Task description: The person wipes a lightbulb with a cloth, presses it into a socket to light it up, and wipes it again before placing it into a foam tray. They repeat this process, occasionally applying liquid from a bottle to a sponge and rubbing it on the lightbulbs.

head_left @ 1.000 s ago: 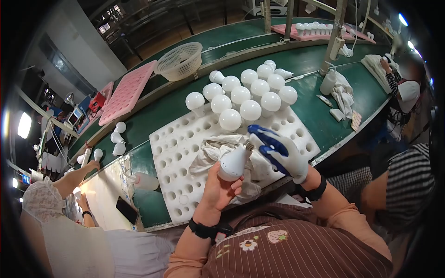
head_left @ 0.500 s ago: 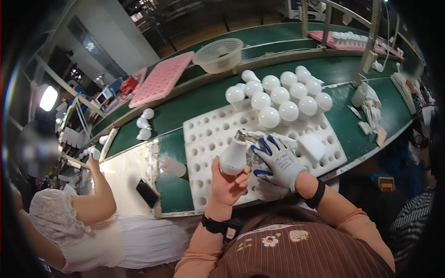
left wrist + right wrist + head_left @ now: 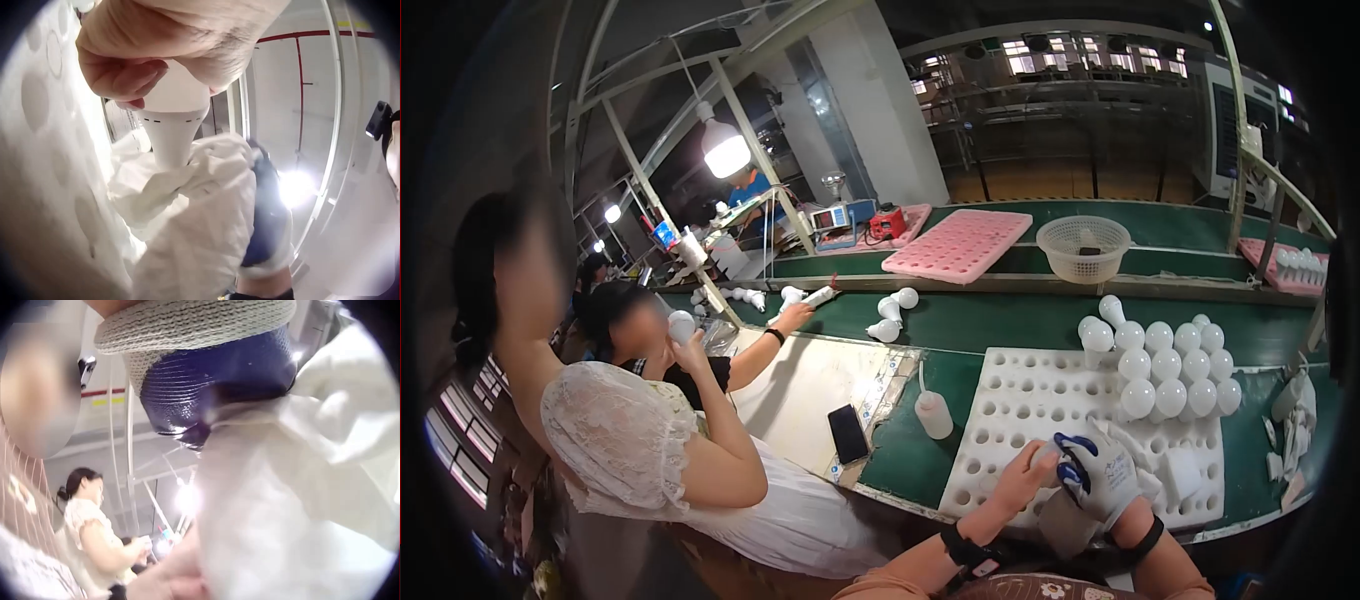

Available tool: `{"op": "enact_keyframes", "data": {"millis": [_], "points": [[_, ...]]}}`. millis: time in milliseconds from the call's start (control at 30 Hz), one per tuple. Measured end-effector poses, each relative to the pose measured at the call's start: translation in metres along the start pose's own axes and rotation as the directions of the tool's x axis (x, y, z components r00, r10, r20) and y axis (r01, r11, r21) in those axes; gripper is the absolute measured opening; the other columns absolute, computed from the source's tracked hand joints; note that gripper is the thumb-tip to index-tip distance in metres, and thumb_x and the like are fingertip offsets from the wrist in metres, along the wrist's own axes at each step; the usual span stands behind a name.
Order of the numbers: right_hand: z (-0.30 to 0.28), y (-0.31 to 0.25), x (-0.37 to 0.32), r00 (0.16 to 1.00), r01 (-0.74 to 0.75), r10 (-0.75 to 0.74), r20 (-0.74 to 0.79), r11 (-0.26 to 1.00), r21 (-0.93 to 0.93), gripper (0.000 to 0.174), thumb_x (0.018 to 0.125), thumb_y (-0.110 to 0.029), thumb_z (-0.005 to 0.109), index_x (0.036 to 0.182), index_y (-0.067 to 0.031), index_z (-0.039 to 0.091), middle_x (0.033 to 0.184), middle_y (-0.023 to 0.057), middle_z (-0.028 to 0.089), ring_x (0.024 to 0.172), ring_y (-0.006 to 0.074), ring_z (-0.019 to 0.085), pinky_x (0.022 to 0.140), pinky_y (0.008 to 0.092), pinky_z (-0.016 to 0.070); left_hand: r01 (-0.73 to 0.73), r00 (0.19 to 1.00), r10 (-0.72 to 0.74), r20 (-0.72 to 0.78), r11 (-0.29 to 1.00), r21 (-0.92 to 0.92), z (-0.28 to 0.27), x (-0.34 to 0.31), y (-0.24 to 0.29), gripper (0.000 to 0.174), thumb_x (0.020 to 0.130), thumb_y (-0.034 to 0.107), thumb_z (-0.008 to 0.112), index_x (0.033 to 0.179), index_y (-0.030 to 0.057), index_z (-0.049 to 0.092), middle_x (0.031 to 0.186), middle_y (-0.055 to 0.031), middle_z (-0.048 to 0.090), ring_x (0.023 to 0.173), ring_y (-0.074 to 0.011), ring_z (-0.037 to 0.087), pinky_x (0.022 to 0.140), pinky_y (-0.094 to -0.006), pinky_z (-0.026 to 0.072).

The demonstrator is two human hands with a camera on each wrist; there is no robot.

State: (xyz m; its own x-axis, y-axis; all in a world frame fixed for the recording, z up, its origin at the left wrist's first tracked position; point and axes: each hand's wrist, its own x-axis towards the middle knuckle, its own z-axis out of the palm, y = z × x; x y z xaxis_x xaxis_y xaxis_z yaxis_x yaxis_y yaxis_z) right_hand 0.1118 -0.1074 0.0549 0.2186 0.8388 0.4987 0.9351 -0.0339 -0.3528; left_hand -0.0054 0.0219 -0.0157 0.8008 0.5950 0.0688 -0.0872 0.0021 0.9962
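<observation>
My bare left hand (image 3: 1022, 476) grips a white light bulb (image 3: 169, 134) by its round end, as the left wrist view shows. The bulb's narrower neck points into a crumpled white cloth (image 3: 194, 234), which hides its metal screw cap. My right hand (image 3: 1108, 474), in a white glove with blue coating, grips this cloth around the bulb's lower end. Both hands are close together over the front of a white foam board (image 3: 1025, 395) with rows of round holes. Several white bulbs (image 3: 1165, 368) stand grouped at the board's back right.
A squeeze bottle (image 3: 934, 415) stands left of the board, and a black phone (image 3: 848, 433) lies farther left. Behind are a pink holed tray (image 3: 960, 245) and a white basket (image 3: 1083, 250). A person in white (image 3: 625, 430) is close at left, holding a bulb.
The head view has swung left. My right hand, earlier spread over the cloth, now grips it around the bulb's lower end. The bulb's metal cap, visible before, is now covered.
</observation>
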Motion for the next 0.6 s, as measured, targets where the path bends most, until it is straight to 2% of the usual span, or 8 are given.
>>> {"op": "enact_keyframes", "data": {"millis": [200,233,267,367,467,500,533,600], "points": [[0.011,0.034,-0.007,0.878,-0.472,0.457,0.141,0.777,0.416,0.029,0.088,-0.018,0.055,0.108,0.0002,0.066,0.097,0.0185,0.067,0.09,0.0324,0.064,0.081,0.0379,0.0493,-0.177,0.973,0.149,0.176,0.971,0.16,0.009,0.004,0.006,0.044,0.089,0.031,0.061,0.122,0.0049,0.051,0.107,-0.006,0.059,0.098,-0.013,0.055,0.086,-0.0277,0.0447],[0.002,0.029,-0.002,0.864,-0.497,0.449,0.228,0.682,0.537,0.027,0.091,-0.017,0.053,0.103,0.0024,0.067,0.1,0.0164,0.069,0.092,0.0247,0.065,0.083,0.033,0.0494,-0.189,0.969,0.146,0.201,0.959,0.211,0.008,0.004,0.008,0.047,0.086,0.033,0.064,0.122,0.0051,0.052,0.111,-0.0077,0.059,0.104,-0.016,0.056,0.09,-0.0307,0.0446],[0.015,0.055,-0.015,0.954,-0.298,0.243,0.176,0.834,0.465,0.026,0.092,-0.016,0.053,0.103,0.0022,0.067,0.097,0.0132,0.07,0.09,0.0195,0.064,0.084,0.0307,0.049,-0.193,0.967,0.15,0.204,0.958,0.21,0.007,0.003,0.011,0.047,0.086,0.033,0.064,0.122,0.0051,0.052,0.111,-0.0077,0.059,0.104,-0.016,0.056,0.09,-0.0307,0.0446],[0.008,0.059,-0.014,0.898,-0.44,0.318,0.303,0.662,0.607,0.027,0.093,-0.017,0.053,0.109,0.0005,0.065,0.105,0.0157,0.068,0.094,0.0207,0.064,0.084,0.0293,0.0487,-0.333,0.936,0.296,0.19,0.92,0.207,0.008,0.003,0.002,0.047,0.088,0.034,0.062,0.123,0.0034,0.051,0.104,-0.0074,0.061,0.095,-0.0174,0.06,0.082,-0.0297,0.0486],[0.013,0.066,-0.021,0.852,-0.487,0.515,0.096,0.71,0.509,0.038,0.09,-0.025,0.058,0.122,-0.0031,0.059,0.124,0.0185,0.059,0.108,0.027,0.058,0.093,0.0349,0.0456,-0.045,0.999,0.045,-0.013,0.999,0.03,-0.014,0.005,-0.004,0.042,0.089,0.031,0.063,0.122,0.0078,0.053,0.095,-0.0074,0.064,0.065,-0.0151,0.058,0.056,-0.0284,0.0487],[0.006,0.053,-0.023,0.881,-0.471,0.467,0.077,0.85,0.234,0.046,0.086,-0.027,0.063,0.125,-0.0044,0.056,0.129,0.02,0.054,0.116,0.0323,0.052,0.098,0.0389,0.0419,-0.046,0.996,0.035,-0.082,0.99,-0.134,-0.019,0.01,-0.008,0.04,0.094,0.037,0.055,0.12,0.0067,0.051,0.088,-0.007,0.061,0.053,-0.0129,0.051,0.044,-0.0263,0.042],[0.001,0.042,-0.025,0.907,-0.411,0.415,0.078,0.91,-0.063,0.054,0.082,-0.029,0.067,0.129,-0.0058,0.053,0.134,0.0215,0.049,0.123,0.0376,0.046,0.103,0.0428,0.0382,-0.042,0.996,0.032,-0.081,0.99,-0.132,-0.025,0.015,-0.014,0.04,0.094,0.037,0.055,0.12,0.0067,0.051,0.088,-0.007,0.061,0.053,-0.0129,0.051,0.044,-0.0263,0.042],[0.007,0.033,-0.034,0.911,-0.359,0.371,0.181,0.928,-0.097,0.061,0.079,-0.032,0.069,0.131,-0.0077,0.051,0.137,0.0199,0.046,0.126,0.0393,0.042,0.105,0.0469,0.0344,0.075,0.992,-0.117,-0.052,0.858,-0.507,-0.037,0.02,-0.013,0.047,0.096,0.047,0.048,0.118,0.0056,0.049,0.083,-0.0091,0.059,0.053,-0.0152,0.05,0.044,-0.0275,0.0421]]}}
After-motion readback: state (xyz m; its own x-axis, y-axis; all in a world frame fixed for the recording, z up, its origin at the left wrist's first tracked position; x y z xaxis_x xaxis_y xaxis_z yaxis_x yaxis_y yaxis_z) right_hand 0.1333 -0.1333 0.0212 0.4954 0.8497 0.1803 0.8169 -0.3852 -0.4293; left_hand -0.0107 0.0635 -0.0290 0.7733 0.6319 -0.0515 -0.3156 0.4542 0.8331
